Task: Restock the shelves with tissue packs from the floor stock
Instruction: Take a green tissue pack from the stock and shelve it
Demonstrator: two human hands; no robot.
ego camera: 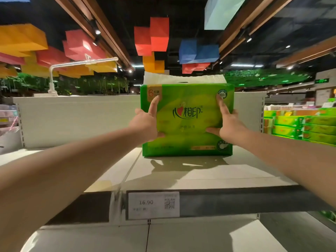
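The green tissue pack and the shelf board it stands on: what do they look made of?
Green tissue pack: thin glossy plastic film, judging by the sheen and soft bulges; a white crimped top edge shows above. Shelf board: looks like painted metal, pale and semi-gloss, since it mirrors the pack faintly. Both hands press flat on the pack's front.

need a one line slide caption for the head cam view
Left hand and right hand press a green tissue pack upright on the shelf above a 16.90 price tag.
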